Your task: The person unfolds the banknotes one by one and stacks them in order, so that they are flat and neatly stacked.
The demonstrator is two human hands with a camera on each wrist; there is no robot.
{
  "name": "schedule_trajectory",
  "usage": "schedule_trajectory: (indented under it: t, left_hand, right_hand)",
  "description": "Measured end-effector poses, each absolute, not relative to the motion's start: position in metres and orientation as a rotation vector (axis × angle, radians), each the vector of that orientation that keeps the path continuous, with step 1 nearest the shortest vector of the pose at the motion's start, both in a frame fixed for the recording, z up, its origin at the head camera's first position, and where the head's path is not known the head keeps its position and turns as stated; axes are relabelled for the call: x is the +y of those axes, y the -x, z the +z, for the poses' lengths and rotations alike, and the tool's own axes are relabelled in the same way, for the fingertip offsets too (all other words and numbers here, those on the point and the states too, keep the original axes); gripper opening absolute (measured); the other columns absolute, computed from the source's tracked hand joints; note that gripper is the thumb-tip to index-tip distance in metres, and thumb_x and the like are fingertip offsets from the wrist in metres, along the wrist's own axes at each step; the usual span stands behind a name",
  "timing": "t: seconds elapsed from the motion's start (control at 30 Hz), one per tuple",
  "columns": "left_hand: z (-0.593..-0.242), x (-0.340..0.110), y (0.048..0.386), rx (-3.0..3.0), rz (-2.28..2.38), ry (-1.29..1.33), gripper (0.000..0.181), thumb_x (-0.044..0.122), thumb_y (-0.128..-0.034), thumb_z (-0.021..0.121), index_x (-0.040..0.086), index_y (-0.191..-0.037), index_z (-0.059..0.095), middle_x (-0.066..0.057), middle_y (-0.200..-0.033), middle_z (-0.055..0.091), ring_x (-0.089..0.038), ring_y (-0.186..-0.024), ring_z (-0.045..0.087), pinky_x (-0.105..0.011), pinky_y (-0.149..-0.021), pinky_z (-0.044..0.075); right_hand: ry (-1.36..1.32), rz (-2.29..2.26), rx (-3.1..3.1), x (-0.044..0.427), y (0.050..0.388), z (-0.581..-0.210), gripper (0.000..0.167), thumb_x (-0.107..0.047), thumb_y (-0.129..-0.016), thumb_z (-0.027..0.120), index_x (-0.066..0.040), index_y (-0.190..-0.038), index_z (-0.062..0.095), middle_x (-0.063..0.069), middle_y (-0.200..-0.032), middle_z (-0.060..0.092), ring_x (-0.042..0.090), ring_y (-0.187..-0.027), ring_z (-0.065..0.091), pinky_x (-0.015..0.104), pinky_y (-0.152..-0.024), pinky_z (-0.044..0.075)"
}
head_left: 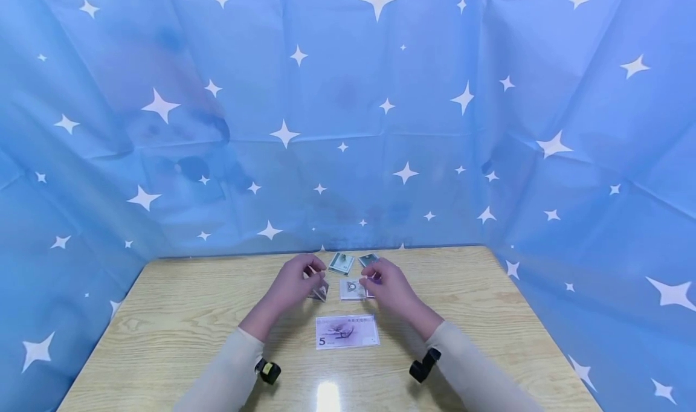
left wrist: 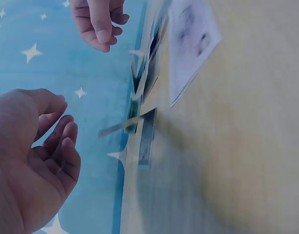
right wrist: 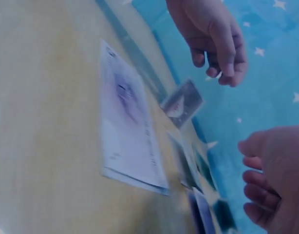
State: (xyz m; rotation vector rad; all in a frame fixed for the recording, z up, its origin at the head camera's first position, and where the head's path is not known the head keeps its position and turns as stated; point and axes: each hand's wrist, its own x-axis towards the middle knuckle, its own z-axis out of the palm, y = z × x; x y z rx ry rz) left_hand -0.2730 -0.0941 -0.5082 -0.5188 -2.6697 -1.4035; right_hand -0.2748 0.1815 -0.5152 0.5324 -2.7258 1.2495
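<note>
While the left hand, loosely curled and empty, hovers by a tilted dark card at the head view's lower centre, the likewise empty right hand is near a pale card; below lies a purple note.

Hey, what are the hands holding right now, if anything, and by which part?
Nothing is held: the left hand is clear of the folded, dark rectangular paper note, and the right hand is empty.

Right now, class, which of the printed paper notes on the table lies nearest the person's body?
The purple note marked 5; all the others are farther back, near or beyond the left hand and right hand.
</note>
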Motion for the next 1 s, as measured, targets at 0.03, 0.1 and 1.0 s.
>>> schedule_trajectory:
  t: [0.03, 0.1, 1.0]
  left_hand:
    - [-0.508, -0.094, 0.279, -2.670, -1.411, 0.504, 0.008, 0.010, -0.1039, 0.076, 0.008, -0.112, 0.077, 0.001, -0.105, 0.070, -0.018, -0.097, 0.068, -0.040, -0.085, 0.058]
    - [-0.508, -0.092, 0.291, -2.678, -1.405, 0.491, 0.012, 0.010, -0.1043, 0.075, 0.007, -0.115, 0.076, -0.002, -0.108, 0.071, -0.021, -0.100, 0.069, -0.043, -0.088, 0.059]
    - [-0.529, -0.073, 0.369, -3.011, -1.018, 0.832, 0.053, 0.012, -0.1008, 0.080, 0.006, -0.152, 0.064, -0.014, -0.159, 0.059, -0.037, -0.151, 0.051, -0.054, -0.128, 0.037]
  right_hand:
    - [-0.524, 1.246, -2.733, 0.180, 0.280, -0.514, 0.010, -0.009, -0.099, 0.083, -0.006, -0.108, 0.078, 0.003, -0.103, 0.069, 0.017, -0.094, 0.065, 0.036, -0.084, 0.059]
    - [-0.525, 1.221, -2.745, 0.177, 0.292, -0.513, 0.016, -0.011, -0.100, 0.083, -0.003, -0.113, 0.078, 0.007, -0.108, 0.071, 0.023, -0.099, 0.068, 0.042, -0.088, 0.060]
    - [-0.592, 0.781, -3.109, 0.152, 0.364, -0.530, 0.071, -0.043, -0.094, 0.090, 0.003, -0.143, 0.067, 0.021, -0.146, 0.060, 0.038, -0.136, 0.055, 0.050, -0.110, 0.053]
